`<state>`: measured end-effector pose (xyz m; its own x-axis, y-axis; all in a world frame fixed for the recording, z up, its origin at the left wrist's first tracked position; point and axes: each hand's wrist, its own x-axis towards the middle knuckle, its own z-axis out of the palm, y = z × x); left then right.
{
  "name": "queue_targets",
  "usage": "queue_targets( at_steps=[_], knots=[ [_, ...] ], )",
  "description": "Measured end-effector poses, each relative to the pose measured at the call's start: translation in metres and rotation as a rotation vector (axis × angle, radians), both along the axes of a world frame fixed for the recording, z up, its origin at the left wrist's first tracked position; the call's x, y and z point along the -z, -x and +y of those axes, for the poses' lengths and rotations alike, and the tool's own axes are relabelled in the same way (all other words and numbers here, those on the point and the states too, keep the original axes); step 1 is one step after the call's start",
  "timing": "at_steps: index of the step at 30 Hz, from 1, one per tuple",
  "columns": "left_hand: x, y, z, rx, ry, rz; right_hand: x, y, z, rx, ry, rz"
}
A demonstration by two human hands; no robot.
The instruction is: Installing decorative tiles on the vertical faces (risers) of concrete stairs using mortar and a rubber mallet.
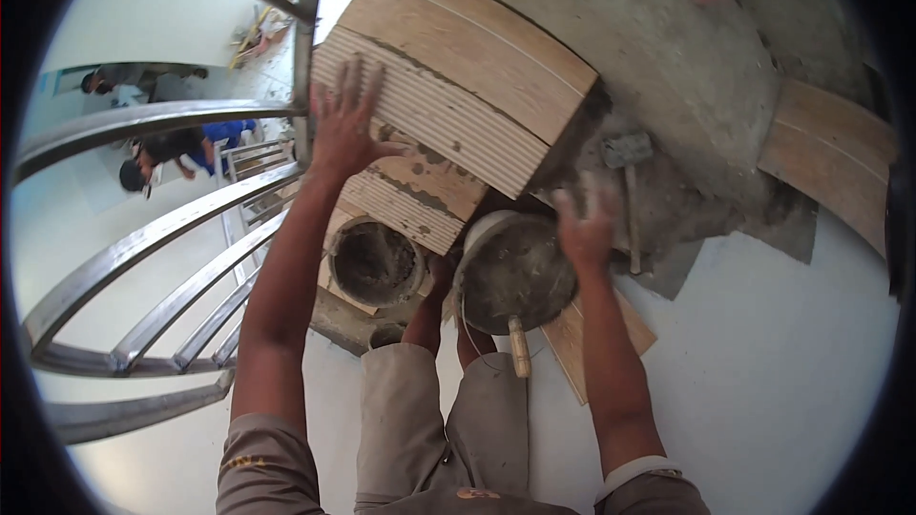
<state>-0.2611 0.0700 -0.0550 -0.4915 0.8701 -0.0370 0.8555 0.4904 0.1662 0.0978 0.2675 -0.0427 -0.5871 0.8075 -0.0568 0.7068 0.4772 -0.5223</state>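
Note:
My left hand (pixel 348 129) lies with fingers spread across the ribbed front edge of a wood-look stair tile (pixel 468 48). Slightly blurred, my right hand (pixel 587 224) is raised beside the rim of a large mortar bucket (pixel 520 277), its fingers stretched out and nothing visible in them. A wooden-handled tool (pixel 518 348), likely a trowel, rests in that bucket with its grip over the near rim. To the right of this hand lies a mallet (pixel 627 153) with a grey head and wooden handle. A smaller mortar bucket (pixel 376 262) sits on a lower step.
A metal railing (pixel 162 114) curves along the left side. Beyond it, below, are two people, one a person in blue trousers (pixel 181 153). Loose mortar (pixel 687 181) covers the upper right area, beside another wood-look tile (pixel 828 153). A cut tile piece (pixel 620 324) leans near my right forearm.

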Motion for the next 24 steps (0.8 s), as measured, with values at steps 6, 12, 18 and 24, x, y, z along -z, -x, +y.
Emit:
queue_targets(
  at_steps=[6,12,18,24],
  knots=[
    [0.002,-0.009,0.011,-0.044,0.005,0.003,-0.004,0.036,-0.033,-0.126,0.011,0.132],
    [0.007,-0.008,0.008,-0.058,-0.036,0.036,0.0,0.037,-0.035,-0.297,-0.032,0.114],
    [0.006,-0.007,0.006,-0.068,-0.047,-0.009,0.014,0.043,-0.044,-0.274,-0.116,0.148],
    [0.005,-0.008,0.008,-0.074,-0.051,-0.01,0.016,0.04,-0.045,-0.256,-0.092,0.171]
  ],
)
